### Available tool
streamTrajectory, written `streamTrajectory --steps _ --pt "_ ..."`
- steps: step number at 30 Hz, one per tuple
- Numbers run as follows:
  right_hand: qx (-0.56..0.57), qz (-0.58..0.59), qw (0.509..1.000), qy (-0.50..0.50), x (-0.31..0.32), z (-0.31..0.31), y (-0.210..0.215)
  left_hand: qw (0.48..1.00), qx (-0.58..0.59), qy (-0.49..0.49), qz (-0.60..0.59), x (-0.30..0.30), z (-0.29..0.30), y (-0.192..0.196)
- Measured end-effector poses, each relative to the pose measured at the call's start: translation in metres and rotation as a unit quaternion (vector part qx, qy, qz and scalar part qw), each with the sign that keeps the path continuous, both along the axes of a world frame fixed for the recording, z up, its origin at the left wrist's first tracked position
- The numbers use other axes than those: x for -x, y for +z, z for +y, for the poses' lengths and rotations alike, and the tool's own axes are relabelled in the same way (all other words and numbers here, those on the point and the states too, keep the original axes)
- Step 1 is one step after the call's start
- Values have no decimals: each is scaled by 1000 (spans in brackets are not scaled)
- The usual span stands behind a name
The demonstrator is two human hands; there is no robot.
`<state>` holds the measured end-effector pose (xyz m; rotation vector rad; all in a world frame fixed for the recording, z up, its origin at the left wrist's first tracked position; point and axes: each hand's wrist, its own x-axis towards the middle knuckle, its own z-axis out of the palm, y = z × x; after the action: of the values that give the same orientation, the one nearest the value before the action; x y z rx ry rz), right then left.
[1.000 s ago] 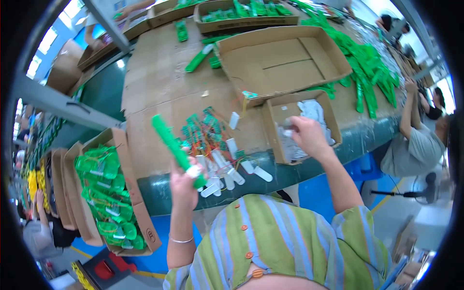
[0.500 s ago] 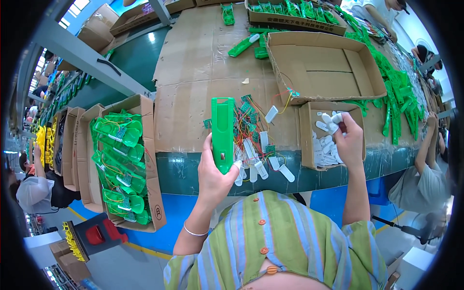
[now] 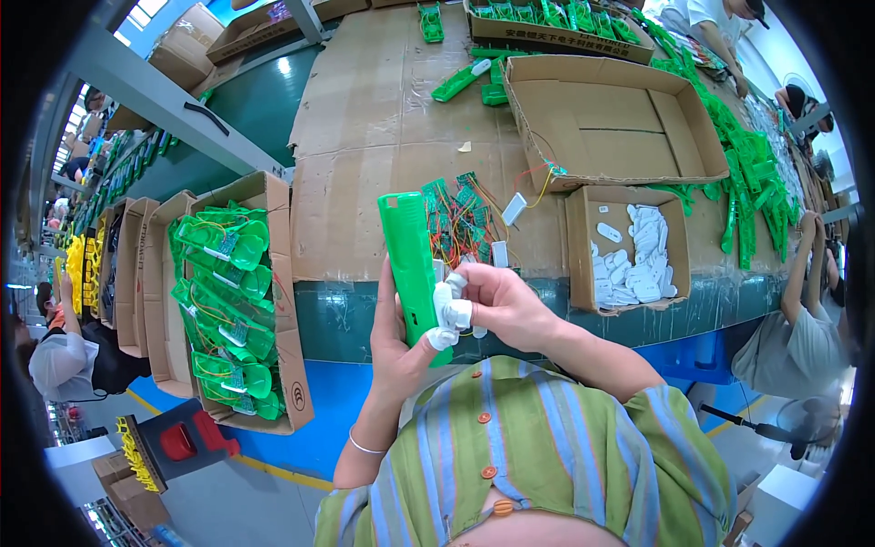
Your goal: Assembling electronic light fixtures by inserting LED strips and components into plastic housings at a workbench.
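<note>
Far left of the frame, the open carton of green shells (image 3: 228,301) stands on edge below the worktop (image 3: 365,137), packed and untouched by either hand; moving in, I have the left hand (image 3: 401,337) wrapped round the lower half of the long green casing (image 3: 410,264), fingers clenched on it, thumb along its near side; a second ago that casing was held out low and slanted over the carton, half a second ago it was upright above the worktop edge, and now it sits upright close in front of the chest, centre of the frame; right beside it, the right hand (image 3: 506,305) has come back from the small box of white parts (image 3: 629,251) at centre right, where it was reaching a moment ago, and its taped fingers (image 3: 451,314) are pinched on a small white piece (image 3: 456,283) pressed against the casing's right edge; so, as I read it, the picking is over and the two parts are being brought together; just above the hands, the tangle of little green circuit boards (image 3: 460,219) with red and yellow wires lies on the cardboard; further right, the large empty carton (image 3: 611,118) sits upper right, with loose green casings (image 3: 747,173) heaped beyond it.
</note>
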<state>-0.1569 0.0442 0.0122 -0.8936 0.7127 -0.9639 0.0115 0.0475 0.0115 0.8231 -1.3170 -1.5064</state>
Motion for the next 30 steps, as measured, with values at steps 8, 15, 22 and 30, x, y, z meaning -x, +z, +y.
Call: streamTrajectory --steps 8,15,22,30 --pt "24 83 995 -41 -9 1 5 999 14 -16 -49 -3 6 -14" --pt "-12 67 998 -3 -2 -12 3 994 -68 -36 77 -1 -3 -5" --pt "-11 45 999 5 -5 -7 -4 998 1 -27 -60 0 5 -2" --pt "78 168 983 -13 16 -15 2 976 -176 0 131 -32 18 -27"
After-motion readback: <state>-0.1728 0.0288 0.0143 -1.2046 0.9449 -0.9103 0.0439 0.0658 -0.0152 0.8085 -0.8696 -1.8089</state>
